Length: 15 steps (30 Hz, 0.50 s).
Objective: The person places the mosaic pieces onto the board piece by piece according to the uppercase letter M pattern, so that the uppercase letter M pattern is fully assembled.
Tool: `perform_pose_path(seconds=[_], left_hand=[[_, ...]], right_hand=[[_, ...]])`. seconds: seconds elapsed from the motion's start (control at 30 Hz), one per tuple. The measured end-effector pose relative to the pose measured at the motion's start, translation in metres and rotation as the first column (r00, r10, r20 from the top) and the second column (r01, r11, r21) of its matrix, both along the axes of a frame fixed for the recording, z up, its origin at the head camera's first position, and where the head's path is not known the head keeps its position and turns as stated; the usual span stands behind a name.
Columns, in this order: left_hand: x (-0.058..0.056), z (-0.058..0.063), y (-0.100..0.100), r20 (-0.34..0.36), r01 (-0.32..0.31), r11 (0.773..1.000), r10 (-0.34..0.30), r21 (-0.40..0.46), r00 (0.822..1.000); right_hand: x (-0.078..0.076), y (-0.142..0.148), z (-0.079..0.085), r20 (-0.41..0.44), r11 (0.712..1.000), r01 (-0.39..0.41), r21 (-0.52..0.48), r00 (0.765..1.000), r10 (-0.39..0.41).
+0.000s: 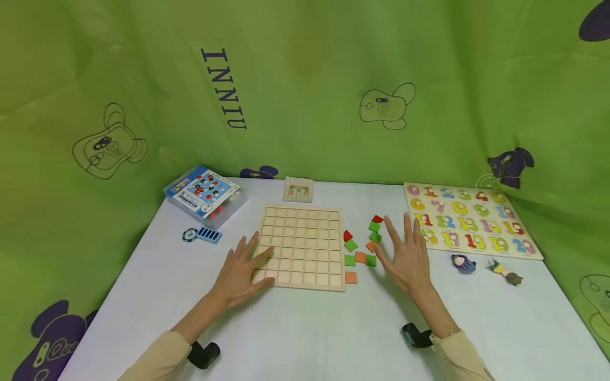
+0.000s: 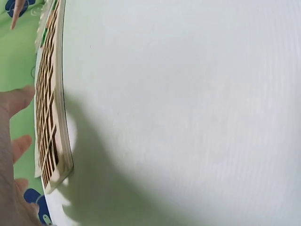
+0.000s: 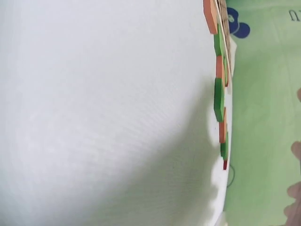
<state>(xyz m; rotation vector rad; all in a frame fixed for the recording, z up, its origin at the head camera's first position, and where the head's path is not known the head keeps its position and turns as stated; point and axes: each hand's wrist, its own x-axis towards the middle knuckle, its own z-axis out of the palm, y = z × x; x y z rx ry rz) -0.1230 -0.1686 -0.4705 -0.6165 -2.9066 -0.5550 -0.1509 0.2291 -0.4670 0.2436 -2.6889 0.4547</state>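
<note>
Tiles (image 1: 360,257) of red, green and orange lay, in the head view, on a white tabletop (image 1: 305,328), scattered just off the right side of a wooden grid board (image 1: 305,243). The left hand (image 1: 240,272) was released, fingers spread over the board's left edge; whether they touched it could not be told. The right hand (image 1: 409,259) was released too, its fingers fanned out just beside the tiles. Behind the board lay a small pattern card (image 1: 298,189), a labelled plastic case (image 1: 206,194) to its left, a number puzzle (image 1: 469,222) well to its right. In the left wrist view, the wooden grid board ran along the left, the left hand partly in sight beside it. In the right wrist view, tiles lined up near the right side, fingertips beyond at the edge.
</note>
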Motion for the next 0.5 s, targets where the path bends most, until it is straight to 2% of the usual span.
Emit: perform_pose_path(seconds=[0.13, 0.33, 0.43, 0.5], left_hand=[[-0.007, 0.002, -0.003, 0.023, 0.055, 0.998, -0.056, 0.025, 0.998], [-0.011, 0.007, -0.009, 0.062, 0.087, 0.996, -0.087, 0.006, 0.994], [-0.011, 0.008, -0.010, 0.107, 0.092, 0.995, -0.095, 0.029, 0.990], [-0.011, 0.008, -0.012, 0.127, 0.097, 0.994, -0.102, 0.041, 0.987]], right_hand=[[-0.006, 0.002, -0.001, -0.035, 0.999, -0.002, -0.044, 0.999, 0.001], [-0.016, 0.003, -0.003, -0.043, 0.990, 0.011, -0.142, 0.999, -0.018], [-0.021, 0.004, -0.003, -0.013, 0.971, 0.016, -0.238, 1.000, -0.020], [-0.024, 0.004, -0.003, 0.002, 0.945, 0.018, -0.326, 1.000, -0.019]])
